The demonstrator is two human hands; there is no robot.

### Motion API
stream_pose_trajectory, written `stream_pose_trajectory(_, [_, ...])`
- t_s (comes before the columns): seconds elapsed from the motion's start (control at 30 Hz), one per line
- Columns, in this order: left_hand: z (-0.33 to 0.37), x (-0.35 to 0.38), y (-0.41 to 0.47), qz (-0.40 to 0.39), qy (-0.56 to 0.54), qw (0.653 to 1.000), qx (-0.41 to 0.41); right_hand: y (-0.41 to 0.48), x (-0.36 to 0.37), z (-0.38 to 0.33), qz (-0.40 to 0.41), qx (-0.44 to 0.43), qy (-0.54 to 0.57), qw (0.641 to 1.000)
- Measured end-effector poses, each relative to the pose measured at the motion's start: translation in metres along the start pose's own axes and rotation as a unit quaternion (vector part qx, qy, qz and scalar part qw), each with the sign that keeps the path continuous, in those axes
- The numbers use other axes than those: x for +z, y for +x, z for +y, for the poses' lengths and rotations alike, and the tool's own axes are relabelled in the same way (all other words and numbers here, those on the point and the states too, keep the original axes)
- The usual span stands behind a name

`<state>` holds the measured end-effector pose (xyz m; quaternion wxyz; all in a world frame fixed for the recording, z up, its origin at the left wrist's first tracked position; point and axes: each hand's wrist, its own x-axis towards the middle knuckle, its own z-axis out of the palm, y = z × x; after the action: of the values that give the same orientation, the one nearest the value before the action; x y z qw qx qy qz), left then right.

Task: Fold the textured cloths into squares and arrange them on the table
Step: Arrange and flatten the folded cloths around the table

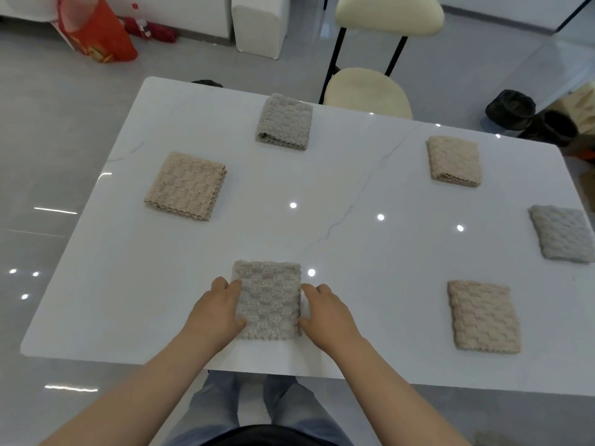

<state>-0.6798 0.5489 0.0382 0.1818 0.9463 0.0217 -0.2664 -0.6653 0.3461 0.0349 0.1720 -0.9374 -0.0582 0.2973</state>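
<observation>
Even, cool overhead light fills the scene, and small round glare spots dot the glossy counter (370,175) at centre and the floor (38,246) at left. Shadows are faint; the frame's edges bow outward and detail looks soft.

Cream chair (367,91), red bag (96,33).
</observation>
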Motion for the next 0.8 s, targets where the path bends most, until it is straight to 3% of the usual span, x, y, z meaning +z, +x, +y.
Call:
stream_pose_trajectory(0.2, [0.01, 0.014, -0.02, 0.032, -0.045, 0.997, -0.047, -0.003, -0.013, 0.007, -0.021, -0.052, -0.039, 0.998])
stream_pose_trajectory(0.43, [-0.008, 0.012, -0.039, 0.052, -0.054, 0.994, -0.076, -0.003, -0.015, -0.038, -0.034, -0.131, -0.065, 0.989])
stream_pose_trajectory(0.8, [-0.133, -0.013, -0.095, 0.032, -0.059, 0.989, -0.134, 0.002, 0.046, -0.168, -0.07, -0.178, -0.167, 0.967])
